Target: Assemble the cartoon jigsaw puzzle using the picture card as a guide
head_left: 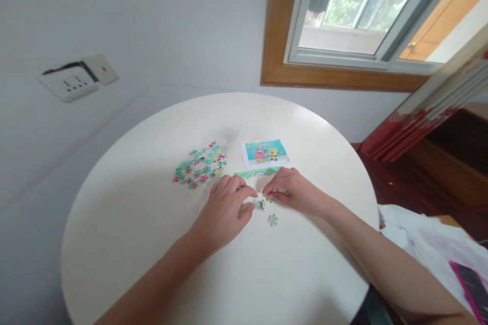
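My left hand (231,205) rests on the white round table (152,254), its thumb and index finger apart beside a few jigsaw puzzle pieces (260,205). Opposite it, my right hand (287,187) has its fingertips pinched together at a small puzzle piece (270,199), partly hidden under the fingers. One pale green piece (273,220) lies alone just below the hands. A joined strip of puzzle (263,171) runs behind both hands, its lower side partly covered by them.
Left of the hands lies a loose pile of puzzle pieces (202,166). A reference picture with cartoon figures (265,153) lies behind the strip. White sheets (427,244) and a pink-edged phone (470,287) are beyond the table's right edge. The wall (183,25) borders the far side.
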`<move>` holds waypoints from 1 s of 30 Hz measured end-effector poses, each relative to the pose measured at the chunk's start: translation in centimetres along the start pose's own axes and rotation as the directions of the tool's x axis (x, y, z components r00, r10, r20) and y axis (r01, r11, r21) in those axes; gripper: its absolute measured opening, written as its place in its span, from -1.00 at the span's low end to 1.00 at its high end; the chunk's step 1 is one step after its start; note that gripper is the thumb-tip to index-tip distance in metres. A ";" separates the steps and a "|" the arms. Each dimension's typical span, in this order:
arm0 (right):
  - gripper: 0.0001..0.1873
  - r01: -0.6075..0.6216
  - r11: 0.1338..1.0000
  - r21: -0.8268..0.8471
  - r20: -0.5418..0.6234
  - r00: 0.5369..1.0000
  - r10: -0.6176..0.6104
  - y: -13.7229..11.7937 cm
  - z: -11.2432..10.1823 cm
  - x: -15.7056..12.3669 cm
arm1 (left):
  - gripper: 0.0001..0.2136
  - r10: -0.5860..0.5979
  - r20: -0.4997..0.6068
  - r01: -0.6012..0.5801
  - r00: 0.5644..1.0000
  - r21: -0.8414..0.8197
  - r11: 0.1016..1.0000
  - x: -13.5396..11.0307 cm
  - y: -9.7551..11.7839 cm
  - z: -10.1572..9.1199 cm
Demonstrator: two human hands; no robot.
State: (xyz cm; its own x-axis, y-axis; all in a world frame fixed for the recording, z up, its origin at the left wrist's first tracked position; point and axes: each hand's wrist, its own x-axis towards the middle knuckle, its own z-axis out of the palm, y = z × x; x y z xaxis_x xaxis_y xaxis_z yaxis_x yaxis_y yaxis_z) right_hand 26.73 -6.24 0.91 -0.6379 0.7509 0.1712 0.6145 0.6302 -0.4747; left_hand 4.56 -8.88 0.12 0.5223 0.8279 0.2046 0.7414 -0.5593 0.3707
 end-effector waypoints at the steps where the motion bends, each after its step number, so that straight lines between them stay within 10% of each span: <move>1: -0.77 0.018 1.000 0.006 -0.005 1.000 -0.018 0.1 0.0 0.0 | -0.82 -0.001 -0.003 0.001 1.000 -0.001 1.000 0.0 0.0 0.1; 30: -0.77 -0.086 0.993 -0.086 0.038 0.995 0.089 1.2 0.4 -0.8 | -0.88 -0.062 0.020 0.063 0.998 -0.009 0.998 0.1 0.3 1.1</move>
State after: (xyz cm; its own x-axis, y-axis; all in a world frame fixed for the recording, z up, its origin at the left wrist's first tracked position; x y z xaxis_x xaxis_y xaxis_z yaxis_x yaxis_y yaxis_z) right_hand 27.86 -6.17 -0.15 -0.5976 0.7961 0.0953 0.7047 0.5782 -0.4113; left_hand 5.36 -9.01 -0.74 0.4832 0.8602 0.1631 0.7690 -0.5060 0.3906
